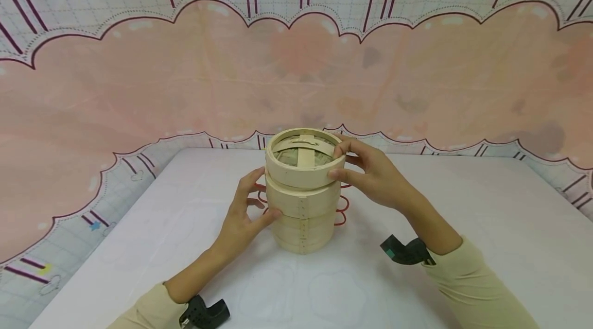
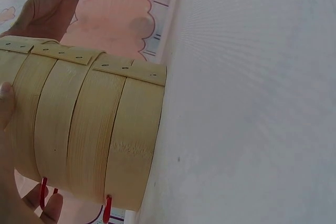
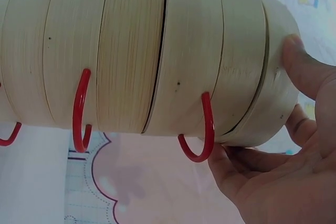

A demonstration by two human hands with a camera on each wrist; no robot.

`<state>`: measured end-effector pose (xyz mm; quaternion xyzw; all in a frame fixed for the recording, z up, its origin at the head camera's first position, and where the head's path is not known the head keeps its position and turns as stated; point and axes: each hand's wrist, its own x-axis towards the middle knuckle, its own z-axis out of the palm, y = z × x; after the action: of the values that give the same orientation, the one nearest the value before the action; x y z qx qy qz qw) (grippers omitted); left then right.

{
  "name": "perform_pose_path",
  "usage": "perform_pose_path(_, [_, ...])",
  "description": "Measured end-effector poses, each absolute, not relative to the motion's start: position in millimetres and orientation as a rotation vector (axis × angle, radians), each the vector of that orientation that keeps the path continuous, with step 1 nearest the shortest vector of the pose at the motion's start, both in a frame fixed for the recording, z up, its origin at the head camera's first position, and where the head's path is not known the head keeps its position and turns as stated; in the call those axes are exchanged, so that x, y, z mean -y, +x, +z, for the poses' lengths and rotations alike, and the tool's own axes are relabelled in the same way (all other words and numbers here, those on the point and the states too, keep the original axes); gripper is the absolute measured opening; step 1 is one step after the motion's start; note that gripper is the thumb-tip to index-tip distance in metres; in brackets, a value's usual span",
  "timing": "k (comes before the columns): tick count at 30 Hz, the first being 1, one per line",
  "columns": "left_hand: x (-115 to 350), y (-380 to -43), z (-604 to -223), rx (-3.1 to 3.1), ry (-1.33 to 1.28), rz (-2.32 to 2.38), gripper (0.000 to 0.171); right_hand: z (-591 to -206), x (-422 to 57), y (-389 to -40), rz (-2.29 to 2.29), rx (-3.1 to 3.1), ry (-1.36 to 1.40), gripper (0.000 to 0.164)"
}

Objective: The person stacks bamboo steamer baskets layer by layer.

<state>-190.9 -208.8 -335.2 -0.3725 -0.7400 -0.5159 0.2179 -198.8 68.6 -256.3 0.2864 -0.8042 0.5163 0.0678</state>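
A round bamboo steamer (image 1: pixel 303 221) of stacked tiers stands upright on the white table, its woven lid (image 1: pixel 296 177) on top. The lid sits a little askew, with a dark gap under its edge in the right wrist view. My right hand (image 1: pixel 377 174) grips the lid's right side, thumb on the outer wall and fingers over the rim. Lower down, my left hand (image 1: pixel 241 218) holds the tiers from the left, thumb in front and fingers reaching behind. Red loop handles (image 3: pixel 81 111) stick out from the tiers on both sides. The inside of the steamer is hidden.
The white table (image 1: pixel 482 205) spreads around the steamer. Behind it hangs a pink cloth backdrop (image 1: pixel 241 76) with cloud and star patterns. Black wrist devices (image 1: pixel 407 250) are strapped at both light sleeves.
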Motion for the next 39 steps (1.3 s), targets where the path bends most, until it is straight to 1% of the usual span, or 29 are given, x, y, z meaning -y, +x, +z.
perform_pose_path(3, [206.7,-185.5,-328.0,2.031,-1.041,-1.423,0.073,-256.5,-68.4,-198.0,1.572,2.435,0.857,0.025])
perform_pose_path(7, [206.4,-185.8,-327.9,2.014,-1.050,-1.419,0.072,-256.7,-67.8,-197.4,1.585,2.446,0.859,0.026])
perform_pose_path(18, [205.9,-185.6,-325.4,2.101,-1.020,-1.446,0.080,-255.4,-67.3,-198.8,1.546,2.412,0.932,0.025])
perform_pose_path(29, [202.8,-184.7,-324.3,2.031,-1.050,-1.422,0.074,-254.5,-69.3,-200.1,1.514,2.437,0.932,0.026])
perform_pose_path(39, [202.3,-186.4,-326.6,2.042,-1.040,-1.401,0.080,-256.0,-73.1,-202.5,1.513,2.466,0.944,0.026])
